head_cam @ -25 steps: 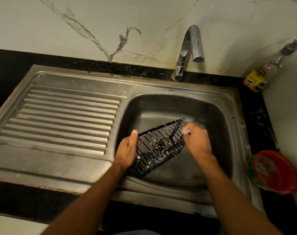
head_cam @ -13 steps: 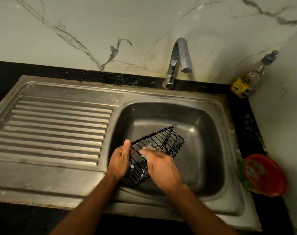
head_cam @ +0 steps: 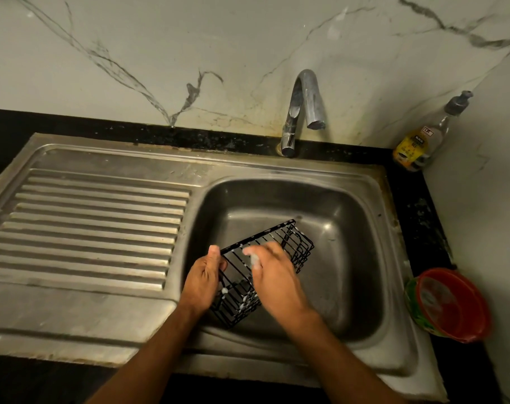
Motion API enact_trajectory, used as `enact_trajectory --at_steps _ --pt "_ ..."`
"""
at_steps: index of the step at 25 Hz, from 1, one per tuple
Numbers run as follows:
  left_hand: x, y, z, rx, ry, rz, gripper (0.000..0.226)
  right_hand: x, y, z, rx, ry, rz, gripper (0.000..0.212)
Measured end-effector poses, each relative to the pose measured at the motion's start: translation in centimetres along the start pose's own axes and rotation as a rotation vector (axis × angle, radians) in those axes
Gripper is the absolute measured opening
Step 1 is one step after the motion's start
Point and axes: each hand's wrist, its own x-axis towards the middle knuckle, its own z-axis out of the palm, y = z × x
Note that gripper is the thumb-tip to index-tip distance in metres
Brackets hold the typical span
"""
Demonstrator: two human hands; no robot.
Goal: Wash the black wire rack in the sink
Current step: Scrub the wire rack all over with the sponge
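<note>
Since half a second ago the right hand [head_cam: 272, 275] has barely shifted along the black wire rack [head_cam: 288, 246]; a second ago it worked at the rack's far right end, and it now lies over the middle. The rack hangs tilted over the near left part of the sink [head_cam: 350, 217] basin, its far end higher, white foam dotting the wires. The left hand [head_cam: 202, 279] grips the rack's near left end, thumb up along the top edge, fingers curled round the wires. The right hand is blurred by motion; its fingers [head_cam: 256, 253] curl down onto the wires around something pale and foamy, but what it is cannot be made out. The hand hides the middle of the rack, and whether the rack's lowest corner touches the basin floor cannot be told.

The tap [head_cam: 306, 106] stands at the far rim, no water visible from it. A soap bottle [head_cam: 417, 147] leans in the far right corner of the dark surface [head_cam: 422, 205], and a red-rimmed tub [head_cam: 452, 304] sits at the sink's right. The drainboard [head_cam: 87, 228] fills the left.
</note>
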Motion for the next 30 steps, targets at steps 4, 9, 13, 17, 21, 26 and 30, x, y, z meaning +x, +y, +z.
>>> enact_trajectory --at_steps 4,9,13,17,21,26,30 --pt "0.1 -0.2 -0.1 -0.432 -0.033 -0.068 0.034 1.8 -1.5 1.1 -0.027 0.046 -0.097 0.035" --pt "0.1 -0.7 -0.1 -0.514 -0.069 -0.028 0.017 -1.6 -0.7 -0.5 -0.023 0.019 -0.170 0.036" --pt "0.0 -0.7 0.1 -0.526 -0.006 -0.109 0.017 1.7 -2.7 1.0 -0.136 0.112 -0.195 0.037" --pt "-0.5 -0.7 -0.2 -0.459 0.002 -0.120 0.028 0.6 -2.2 0.7 -0.320 0.000 -0.257 0.049" --pt "-0.5 -0.4 -0.3 -0.415 -0.020 -0.111 0.032 -1.0 -0.4 -1.3 -0.331 0.079 -0.478 0.046" --pt "-0.2 -1.0 -0.5 -0.385 -0.008 -0.088 0.027 1.6 -3.2 0.0 -0.302 -0.017 -0.468 0.029" --pt "-0.5 -0.5 -0.4 -0.294 -0.006 -0.070 0.028 -1.2 -0.9 -0.8 -0.313 0.018 -0.397 0.031"
